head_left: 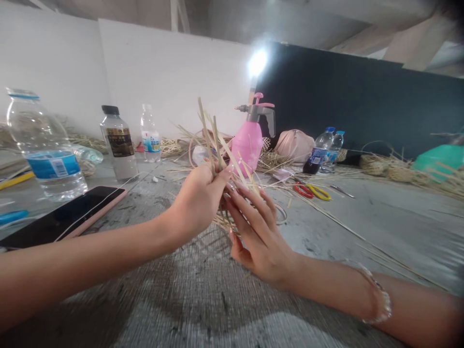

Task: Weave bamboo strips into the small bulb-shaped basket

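Item: bundle of pale strips, over the tabletop. Left hand: fingers closed round the strips, whose ends rise above thumb and forefinger. Right hand: fingers extended, tips against the bundle's lower part (whether they grip, I cannot tell). Beyond the hands: pink spray bottle, upright.

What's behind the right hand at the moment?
Above the right hand, pale strips stick up, with the pink spray bottle farther back. Part of a curved band shows beside it. Whatever the hand itself covers cannot be seen.
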The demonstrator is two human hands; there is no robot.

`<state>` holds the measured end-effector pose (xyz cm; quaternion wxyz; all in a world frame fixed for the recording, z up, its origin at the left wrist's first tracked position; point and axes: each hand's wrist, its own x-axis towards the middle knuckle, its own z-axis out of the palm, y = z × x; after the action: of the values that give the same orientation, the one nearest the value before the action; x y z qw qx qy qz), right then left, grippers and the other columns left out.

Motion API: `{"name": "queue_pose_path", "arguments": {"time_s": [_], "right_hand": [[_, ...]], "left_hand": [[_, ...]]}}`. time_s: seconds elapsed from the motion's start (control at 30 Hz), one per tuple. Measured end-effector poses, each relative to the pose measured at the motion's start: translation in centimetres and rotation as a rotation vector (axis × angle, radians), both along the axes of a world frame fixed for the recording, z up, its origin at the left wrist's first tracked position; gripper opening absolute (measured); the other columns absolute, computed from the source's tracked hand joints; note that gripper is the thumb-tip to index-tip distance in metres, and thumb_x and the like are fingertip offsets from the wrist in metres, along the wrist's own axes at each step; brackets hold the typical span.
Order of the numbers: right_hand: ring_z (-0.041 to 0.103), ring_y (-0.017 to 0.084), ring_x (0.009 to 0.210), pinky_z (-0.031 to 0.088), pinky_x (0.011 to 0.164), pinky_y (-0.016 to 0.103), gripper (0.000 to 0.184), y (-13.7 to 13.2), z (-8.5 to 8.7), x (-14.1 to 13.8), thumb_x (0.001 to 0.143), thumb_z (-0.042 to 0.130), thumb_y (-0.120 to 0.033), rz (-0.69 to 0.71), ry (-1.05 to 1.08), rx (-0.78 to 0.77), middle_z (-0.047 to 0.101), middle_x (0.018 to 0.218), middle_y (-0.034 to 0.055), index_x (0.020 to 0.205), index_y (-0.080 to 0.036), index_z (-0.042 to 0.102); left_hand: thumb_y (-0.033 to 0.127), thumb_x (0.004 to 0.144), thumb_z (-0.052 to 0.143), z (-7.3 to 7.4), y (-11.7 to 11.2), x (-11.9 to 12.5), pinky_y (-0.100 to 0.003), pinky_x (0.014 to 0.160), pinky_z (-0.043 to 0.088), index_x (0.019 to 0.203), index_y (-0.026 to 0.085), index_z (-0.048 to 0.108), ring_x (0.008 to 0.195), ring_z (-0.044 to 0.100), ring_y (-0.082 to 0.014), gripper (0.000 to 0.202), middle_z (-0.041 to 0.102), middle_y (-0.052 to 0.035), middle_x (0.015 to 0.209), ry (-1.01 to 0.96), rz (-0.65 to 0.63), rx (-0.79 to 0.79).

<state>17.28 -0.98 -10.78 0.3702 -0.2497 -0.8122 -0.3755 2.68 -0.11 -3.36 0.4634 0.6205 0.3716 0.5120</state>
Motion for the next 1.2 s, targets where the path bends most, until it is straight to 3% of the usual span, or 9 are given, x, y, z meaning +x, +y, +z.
{"name": "queue_pose_path", "arguments": {"time_s": [0.23, 0.5, 0.63, 0.8, 1.03, 1.2], "right_hand": [[0.037, 0.029, 0.131, 0.033, 0.107, 0.052, 0.055, -0.23, 0.12, 0.42, 0.078, 0.043, -0.009, -0.003, -0.037, -0.033, 0.055, 0.129, 0.0151, 0.133, -0.005, 0.043], [0.041, 0.023, 0.131, 0.03, 0.111, 0.047, 0.049, -0.26, 0.13, 0.6, 0.084, 0.05, -0.018, 0.064, 0.035, -0.026, 0.058, 0.127, 0.0135, 0.131, -0.009, 0.043], [0.041, 0.025, 0.132, 0.033, 0.108, 0.051, 0.038, -0.17, 0.06, 0.96, 0.082, 0.055, -0.017, 0.125, 0.053, -0.03, 0.057, 0.126, 0.0165, 0.119, -0.012, 0.049], [0.038, 0.028, 0.133, 0.03, 0.108, 0.057, 0.03, 0.0, -0.13, 0.99, 0.081, 0.062, -0.032, 0.111, 0.056, -0.019, 0.055, 0.126, 0.0173, 0.104, -0.017, 0.049], [0.042, 0.028, 0.129, 0.037, 0.104, 0.055, 0.028, -0.05, -0.14, 0.82, 0.08, 0.062, -0.027, 0.117, 0.066, -0.004, 0.055, 0.121, 0.0144, 0.104, -0.018, 0.048], [0.045, 0.027, 0.126, 0.037, 0.104, 0.053, 0.031, -0.1, -0.04, 0.79, 0.078, 0.062, -0.02, 0.123, 0.078, 0.018, 0.057, 0.119, 0.014, 0.106, -0.017, 0.048]], "left_hand": [[0.022, 0.091, 0.043, -0.09, 0.0, 0.13, -0.018, 0.051, 0.041, 0.067, 0.016, 0.048, 0.053, 0.049, -0.0077, 0.026, 0.054, 0.0026, 0.059, 0.056, 0.011, 0.058], [0.022, 0.091, 0.045, -0.18, 0.01, 0.17, -0.018, 0.051, 0.042, 0.072, 0.016, 0.049, 0.056, 0.052, -0.0084, 0.021, 0.057, 0.0016, 0.062, 0.088, 0.023, 0.055], [0.022, 0.091, 0.044, 0.0, -0.13, 0.31, -0.017, 0.05, 0.043, 0.07, 0.017, 0.05, 0.054, 0.052, -0.0084, 0.022, 0.058, 0.0018, 0.062, 0.1, 0.008, 0.075], [0.021, 0.09, 0.045, 0.06, -0.12, 0.3, -0.017, 0.048, 0.041, 0.067, 0.017, 0.051, 0.051, 0.051, -0.0079, 0.024, 0.058, 0.0021, 0.057, 0.127, 0.03, 0.076], [0.025, 0.089, 0.047, -0.2, -0.01, 0.13, -0.019, 0.054, 0.044, 0.073, 0.017, 0.054, 0.058, 0.056, -0.0102, 0.019, 0.063, 0.0003, 0.065, 0.138, 0.017, 0.097], [0.024, 0.091, 0.044, 0.3, -0.46, 0.09, -0.02, 0.054, 0.042, 0.068, 0.016, 0.054, 0.057, 0.054, -0.0104, 0.026, 0.061, -0.0005, 0.063, 0.196, 0.019, 0.083]]}}
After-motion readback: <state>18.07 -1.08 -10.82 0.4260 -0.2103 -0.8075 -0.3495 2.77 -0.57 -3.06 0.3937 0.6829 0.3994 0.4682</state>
